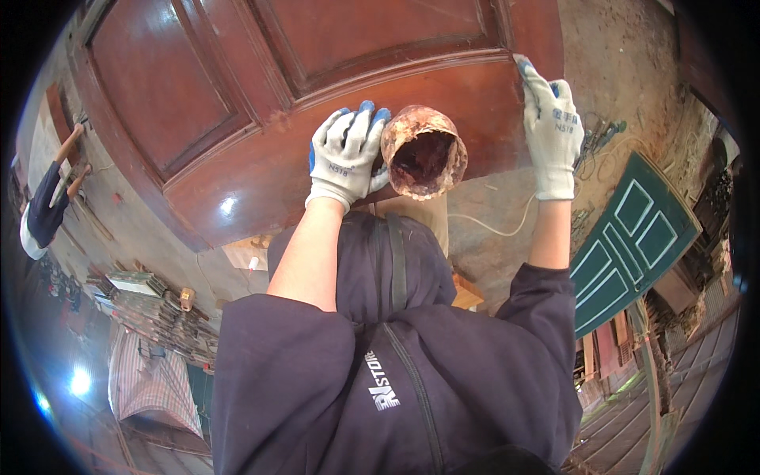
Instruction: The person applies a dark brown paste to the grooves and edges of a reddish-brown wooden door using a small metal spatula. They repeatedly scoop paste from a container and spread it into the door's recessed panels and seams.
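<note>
A reddish-brown panelled wooden door (348, 131) lies flat in front of me. On its near edge stands an open-mouthed round pot (423, 152), its rim crusted with dried, flaky coating and its inside dark. Just left of the pot, my left hand (347, 150), in a white glove with blue fingertips, lies on the door with its fingers stretched out. The thumb comes close to the pot; whether they touch, I cannot tell. My right hand (552, 131), gloved alike, is at the door's right edge, fingers extended along it and thumb apart. I see nothing held in either hand.
A dark green door with white-outlined panels (625, 245) leans at the right. A pale hose (499, 231) curves over the floor. Stacked boards (162, 313) and a striped sheet (154, 380) are at the lower left. Another person (46, 202) works at the far left.
</note>
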Action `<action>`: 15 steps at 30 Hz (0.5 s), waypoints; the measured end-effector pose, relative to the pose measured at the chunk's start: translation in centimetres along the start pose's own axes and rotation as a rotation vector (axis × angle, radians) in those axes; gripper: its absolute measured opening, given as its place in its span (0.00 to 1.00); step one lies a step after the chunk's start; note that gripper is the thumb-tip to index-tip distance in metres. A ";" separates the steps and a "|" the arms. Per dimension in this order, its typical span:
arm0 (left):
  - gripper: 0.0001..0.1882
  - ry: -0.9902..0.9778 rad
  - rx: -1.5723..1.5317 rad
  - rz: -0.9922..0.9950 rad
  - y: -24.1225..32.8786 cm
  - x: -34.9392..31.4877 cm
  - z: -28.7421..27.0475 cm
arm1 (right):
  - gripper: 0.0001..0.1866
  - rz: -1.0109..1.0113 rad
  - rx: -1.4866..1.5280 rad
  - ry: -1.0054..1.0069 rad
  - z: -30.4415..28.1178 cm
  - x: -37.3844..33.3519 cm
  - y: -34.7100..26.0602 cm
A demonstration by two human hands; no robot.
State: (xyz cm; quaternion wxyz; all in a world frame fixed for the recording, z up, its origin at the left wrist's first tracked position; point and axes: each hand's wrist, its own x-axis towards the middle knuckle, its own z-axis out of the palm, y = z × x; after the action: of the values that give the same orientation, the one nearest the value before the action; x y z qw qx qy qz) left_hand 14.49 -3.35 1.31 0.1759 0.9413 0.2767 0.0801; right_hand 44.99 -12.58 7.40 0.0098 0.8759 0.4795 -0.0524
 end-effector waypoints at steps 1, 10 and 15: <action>0.44 -0.001 0.001 -0.002 -0.1 0.0 -0.1 | 0.17 0.010 0.018 -0.022 0.0 -0.2 0.4; 0.44 -0.013 0.009 0.000 0.1 0.2 -0.1 | 0.18 0.078 -0.061 -0.050 -0.2 -0.1 -1.8; 0.42 -0.012 0.009 -0.005 0.0 0.0 0.0 | 0.17 0.135 0.015 -0.074 -1.3 -0.4 -3.0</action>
State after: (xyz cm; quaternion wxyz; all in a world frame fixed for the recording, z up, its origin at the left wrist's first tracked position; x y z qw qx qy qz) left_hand 14.47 -3.36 1.35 0.1735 0.9419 0.2782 0.0730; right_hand 42.36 -11.22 8.80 0.0245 0.9038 0.4181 -0.0877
